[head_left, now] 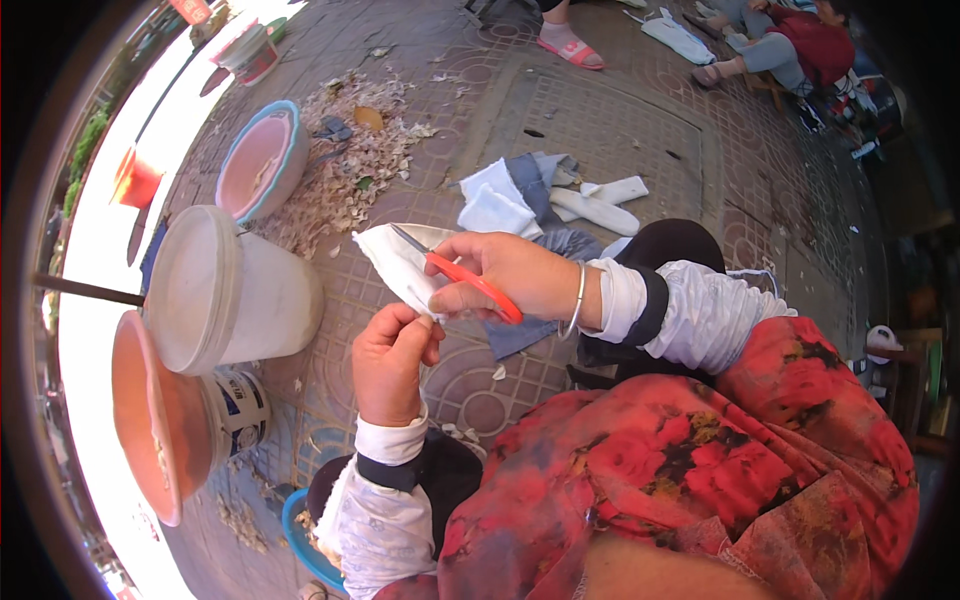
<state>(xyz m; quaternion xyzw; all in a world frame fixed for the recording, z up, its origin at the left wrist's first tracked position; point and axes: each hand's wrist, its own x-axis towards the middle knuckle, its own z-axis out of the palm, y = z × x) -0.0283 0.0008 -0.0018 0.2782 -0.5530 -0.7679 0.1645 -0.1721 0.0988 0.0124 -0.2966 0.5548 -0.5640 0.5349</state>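
Note:
Between my two hands is a folded white fabric piece [385,258] with a pointed end, tilted up to the left. My left hand [392,360] is closed, thumb and fingers pinching its lower end. Red-handled scissors [470,287] are in my right hand [525,278], their blades pointing up and left across the fabric. The right fingertips also touch the fabric near the left hand's pinch. Beyond my hands lie white cloth pieces [490,205], blue-grey cloth [533,185] and long, rounded white pieces [600,210].
At left stand a lidded white bucket [275,300], an orange basin [150,420] leaning by a printed pail [243,410], and a pink-and-blue basin [262,165]. Pale peelings [350,165] cover the paving. A blue basin [300,545] is by my left knee. A sandalled foot [570,48] and a seated person [810,45] are farther off.

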